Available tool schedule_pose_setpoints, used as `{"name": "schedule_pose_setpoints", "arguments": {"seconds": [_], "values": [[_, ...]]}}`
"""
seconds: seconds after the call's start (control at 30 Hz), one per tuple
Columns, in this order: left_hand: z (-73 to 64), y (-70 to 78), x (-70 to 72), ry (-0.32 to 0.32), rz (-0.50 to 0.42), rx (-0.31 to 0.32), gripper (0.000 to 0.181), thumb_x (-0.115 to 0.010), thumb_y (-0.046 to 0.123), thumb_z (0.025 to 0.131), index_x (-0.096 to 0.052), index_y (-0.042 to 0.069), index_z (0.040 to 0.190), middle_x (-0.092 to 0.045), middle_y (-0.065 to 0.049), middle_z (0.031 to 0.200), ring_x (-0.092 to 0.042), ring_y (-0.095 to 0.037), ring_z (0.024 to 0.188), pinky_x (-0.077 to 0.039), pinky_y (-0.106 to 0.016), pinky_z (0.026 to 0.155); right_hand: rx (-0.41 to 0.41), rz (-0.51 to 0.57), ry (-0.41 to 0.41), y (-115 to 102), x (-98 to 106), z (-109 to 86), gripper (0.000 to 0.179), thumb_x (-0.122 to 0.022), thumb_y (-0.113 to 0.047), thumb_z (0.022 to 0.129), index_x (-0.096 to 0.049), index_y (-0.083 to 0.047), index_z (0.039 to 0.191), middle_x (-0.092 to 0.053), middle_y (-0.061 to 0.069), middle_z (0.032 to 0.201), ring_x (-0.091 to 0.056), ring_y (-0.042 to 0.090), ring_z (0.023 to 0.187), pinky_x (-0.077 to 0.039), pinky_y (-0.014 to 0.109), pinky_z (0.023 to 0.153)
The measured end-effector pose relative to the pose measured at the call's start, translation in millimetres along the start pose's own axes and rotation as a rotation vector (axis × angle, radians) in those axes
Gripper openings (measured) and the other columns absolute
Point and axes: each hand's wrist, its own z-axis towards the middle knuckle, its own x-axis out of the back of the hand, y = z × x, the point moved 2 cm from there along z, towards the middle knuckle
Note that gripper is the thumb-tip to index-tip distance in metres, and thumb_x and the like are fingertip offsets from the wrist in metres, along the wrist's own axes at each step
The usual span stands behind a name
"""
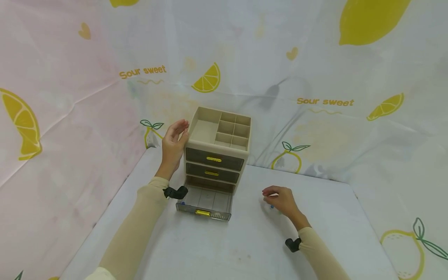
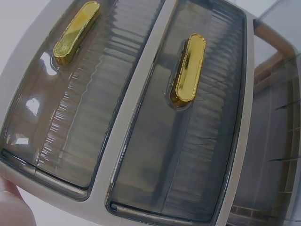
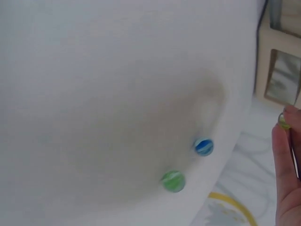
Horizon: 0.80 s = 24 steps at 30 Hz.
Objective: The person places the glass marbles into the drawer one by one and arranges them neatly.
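Note:
A beige desktop drawer organizer [image 1: 217,144] stands on the table, its bottom drawer [image 1: 206,200] pulled out. A small blue thing [image 1: 183,203] lies in that drawer's front left corner. My left hand [image 1: 174,142] rests against the organizer's left side, fingers extended. In the left wrist view, two dark clear drawer fronts with gold handles [image 2: 190,68] fill the picture. Above the table to the right, my right hand [image 1: 282,200] pinches a yellow-green marble [image 3: 283,121] between thumb and fingers. Below it lie a blue marble [image 3: 204,146] and a green marble [image 3: 173,181].
The organizer's top has one large tray and several small compartments [image 1: 226,127]. A white table [image 1: 252,241] carries everything, and a lemon-print cloth [image 1: 245,50] hangs behind and at the sides. A black wrist camera mount sits on each forearm.

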Motion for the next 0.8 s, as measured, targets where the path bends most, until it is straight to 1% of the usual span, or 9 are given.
{"name": "schedule_pose_setpoints", "arguments": {"seconds": [0.1, 0.2, 0.3, 0.4, 0.53, 0.63, 0.7, 0.8], "values": [[-0.6, 0.6, 0.6, -0.001, 0.014, 0.008, 0.044, -0.058, -0.009, 0.093, -0.046, -0.011, 0.135, -0.050, -0.028, 0.133, -0.049, -0.029, 0.127, -0.042, -0.029, 0.108, 0.019, 0.019, -0.004, -7.5, -3.5, 2.8, 0.019, -0.077, 0.004, 0.078, -0.074, 0.000, 0.096, -0.073, 0.006, 0.090, -0.070, 0.023, 0.086, -0.061, 0.026, 0.076], [-1.3, 2.1, 0.3, -0.004, 0.015, 0.013, 0.043, -0.058, -0.007, 0.093, -0.047, -0.010, 0.135, -0.049, -0.029, 0.134, -0.049, -0.028, 0.127, -0.043, -0.028, 0.108, 0.025, 0.053, -0.004, -14.4, -7.5, 5.6, 0.019, -0.077, 0.005, 0.078, -0.074, 0.000, 0.096, -0.073, 0.008, 0.092, -0.071, 0.025, 0.087, -0.061, 0.025, 0.075], [-1.2, 2.8, -0.1, -0.007, 0.011, 0.013, 0.044, -0.058, -0.007, 0.093, -0.046, -0.010, 0.135, -0.048, -0.030, 0.134, -0.048, -0.029, 0.127, -0.043, -0.027, 0.107, 0.019, 0.085, -0.005, -21.0, -12.1, 8.8, 0.019, -0.078, 0.005, 0.078, -0.074, 0.000, 0.096, -0.073, 0.010, 0.093, -0.071, 0.027, 0.087, -0.060, 0.024, 0.075], [-0.7, 3.3, -0.6, -0.006, 0.015, 0.011, 0.044, -0.058, -0.008, 0.093, -0.046, -0.011, 0.135, -0.049, -0.029, 0.134, -0.048, -0.030, 0.127, -0.044, -0.027, 0.106, 0.025, 0.111, -0.012, -30.7, -16.0, 11.3, 0.020, -0.077, 0.006, 0.078, -0.073, 0.002, 0.097, -0.072, 0.013, 0.095, -0.070, 0.030, 0.088, -0.061, 0.027, 0.076], [-0.2, 3.1, -1.1, -0.002, 0.012, 0.013, 0.044, -0.058, -0.009, 0.093, -0.046, -0.010, 0.135, -0.051, -0.026, 0.133, -0.049, -0.030, 0.127, -0.044, -0.027, 0.106, 0.059, 0.144, -0.027, -52.8, -19.2, 11.1, 0.020, -0.075, 0.011, 0.078, -0.071, 0.009, 0.097, -0.071, 0.021, 0.095, -0.069, 0.037, 0.088, -0.061, 0.032, 0.076], [-0.6, 3.0, -1.2, -0.002, 0.009, 0.009, 0.044, -0.057, -0.010, 0.092, -0.047, -0.011, 0.135, -0.052, -0.025, 0.132, -0.049, -0.030, 0.127, -0.044, -0.028, 0.106, 0.095, 0.175, -0.035, -68.1, -21.6, 10.5, 0.018, -0.073, 0.013, 0.078, -0.070, 0.012, 0.095, -0.070, 0.025, 0.094, -0.069, 0.041, 0.086, -0.062, 0.031, 0.074], [-1.1, 3.5, -1.1, -0.003, 0.015, 0.003, 0.044, -0.056, -0.011, 0.092, -0.047, -0.011, 0.135, -0.052, -0.026, 0.132, -0.049, -0.030, 0.126, -0.044, -0.029, 0.106, 0.116, 0.198, -0.038, -72.3, -24.7, 11.7, 0.017, -0.073, 0.013, 0.078, -0.070, 0.012, 0.094, -0.070, 0.025, 0.094, -0.069, 0.040, 0.085, -0.062, 0.029, 0.073], [-1.9, 4.2, -1.3, -0.004, 0.009, -0.002, 0.044, -0.056, -0.012, 0.092, -0.047, -0.010, 0.135, -0.051, -0.028, 0.133, -0.049, -0.031, 0.126, -0.044, -0.029, 0.107, 0.127, 0.209, -0.030, -66.8, -32.0, 16.6, 0.015, -0.075, 0.010, 0.077, -0.073, 0.007, 0.092, -0.072, 0.018, 0.092, -0.071, 0.033, 0.082, -0.062, 0.026, 0.071]]}}
